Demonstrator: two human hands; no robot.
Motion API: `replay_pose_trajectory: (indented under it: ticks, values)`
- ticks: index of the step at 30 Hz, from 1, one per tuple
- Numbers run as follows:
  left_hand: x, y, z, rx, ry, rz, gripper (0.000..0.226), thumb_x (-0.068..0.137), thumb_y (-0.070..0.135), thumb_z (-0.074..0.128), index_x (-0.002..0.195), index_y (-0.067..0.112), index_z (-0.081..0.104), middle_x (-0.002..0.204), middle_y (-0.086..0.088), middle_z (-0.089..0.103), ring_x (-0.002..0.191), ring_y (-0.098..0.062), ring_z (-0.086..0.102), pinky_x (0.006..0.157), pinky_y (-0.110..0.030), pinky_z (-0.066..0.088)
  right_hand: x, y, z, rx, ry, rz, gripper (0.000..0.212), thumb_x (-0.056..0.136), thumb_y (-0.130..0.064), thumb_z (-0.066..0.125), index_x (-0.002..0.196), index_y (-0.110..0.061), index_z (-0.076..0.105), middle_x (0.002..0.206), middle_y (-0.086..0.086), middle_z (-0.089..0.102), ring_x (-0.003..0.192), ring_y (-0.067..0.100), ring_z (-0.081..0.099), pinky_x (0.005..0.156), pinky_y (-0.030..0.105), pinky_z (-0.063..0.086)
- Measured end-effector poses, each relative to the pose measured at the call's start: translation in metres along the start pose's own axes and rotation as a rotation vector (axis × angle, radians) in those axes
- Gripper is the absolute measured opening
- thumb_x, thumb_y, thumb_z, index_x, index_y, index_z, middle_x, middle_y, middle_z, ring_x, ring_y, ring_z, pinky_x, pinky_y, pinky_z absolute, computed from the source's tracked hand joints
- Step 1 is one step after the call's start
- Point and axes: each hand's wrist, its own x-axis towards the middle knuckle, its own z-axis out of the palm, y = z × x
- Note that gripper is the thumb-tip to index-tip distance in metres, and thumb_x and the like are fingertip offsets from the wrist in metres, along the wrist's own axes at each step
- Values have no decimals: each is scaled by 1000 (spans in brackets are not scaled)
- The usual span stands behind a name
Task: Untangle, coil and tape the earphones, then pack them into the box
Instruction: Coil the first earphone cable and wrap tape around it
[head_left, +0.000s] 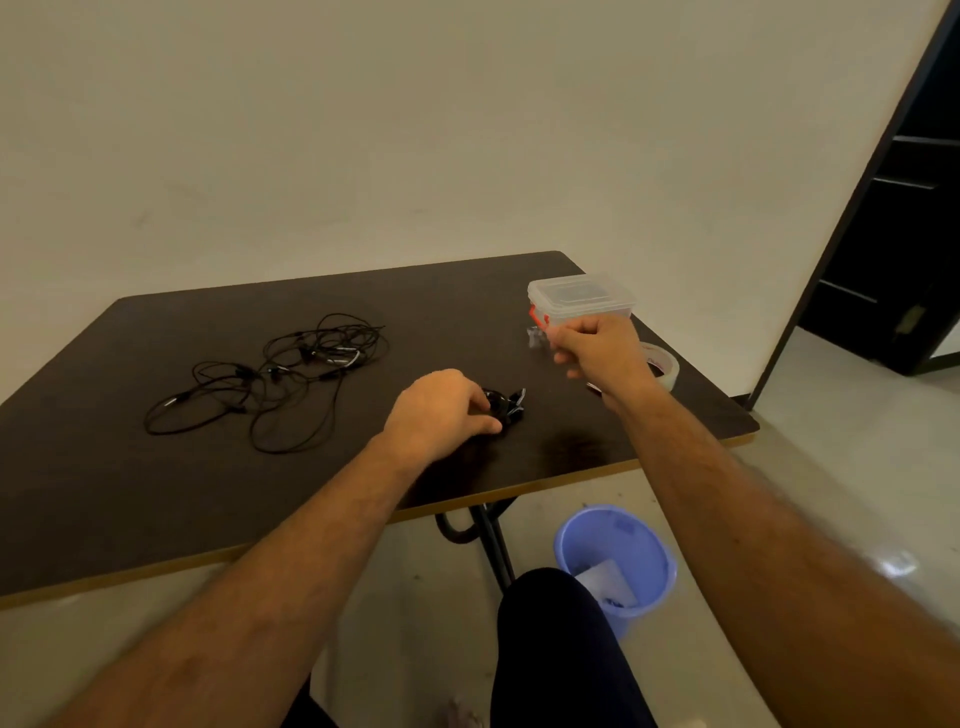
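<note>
A small coiled bundle of earphones (506, 406) is being held down on the table (156, 493) by the left hand (441, 410), whose fingers are curled over it, well in front of the clear box (582, 301) and nearer the table's front edge. The right hand (602, 351) is being raised just in front of the box, with a short piece of clear tape (535, 338) apparently pinched between thumb and fingers; the pinch itself is blurred, so this is being offered as a reading only. The tape roll (662, 366) is lying to the right of the box, behind the right wrist.

Several risks are being judged from here. The strip may be folded onto itself or stuck to the fingers while it is being carried, because it is thin and hanging free. The coil may be sprung open if the left hand's pressure is eased before the tape is wrapped. Loose ends may be left sticking out and may be caught later.

The box is being kept with its lid on; nothing can be made out inside it. A tangled heap of further earphones (280, 379) is lying far to the left of the box. Below the table, nearer than the box, a blue bin (618, 561) is standing with pale scraps in it.
</note>
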Motion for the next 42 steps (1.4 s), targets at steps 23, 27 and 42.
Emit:
replay_pose_trajectory:
  ticks: [23,27,42]
  values:
    - [-3,14,10,192,44,9,27,100,35,51,109,15,67,109,-6,62,101,-24,57,83,-39,51,-9,9,21,-175,-74,-146,13,96,-26,60,88,-19,68,80,-3,70,78,9,67,79,30,54]
    - [-7,14,6,233,67,63,29,103,34,44,109,15,64,106,-8,64,103,-24,53,83,-41,50,-14,3,38,-162,-99,-195,15,99,-27,54,96,-19,67,86,-8,71,85,9,67,81,27,53]
    - [-26,27,-28,-223,-54,71,30,106,29,38,99,15,63,95,-3,64,86,-16,60,78,-33,48,-32,-13,60,-182,-118,-236,21,104,-26,43,103,-16,61,79,-5,61,67,6,59,58,11,47]
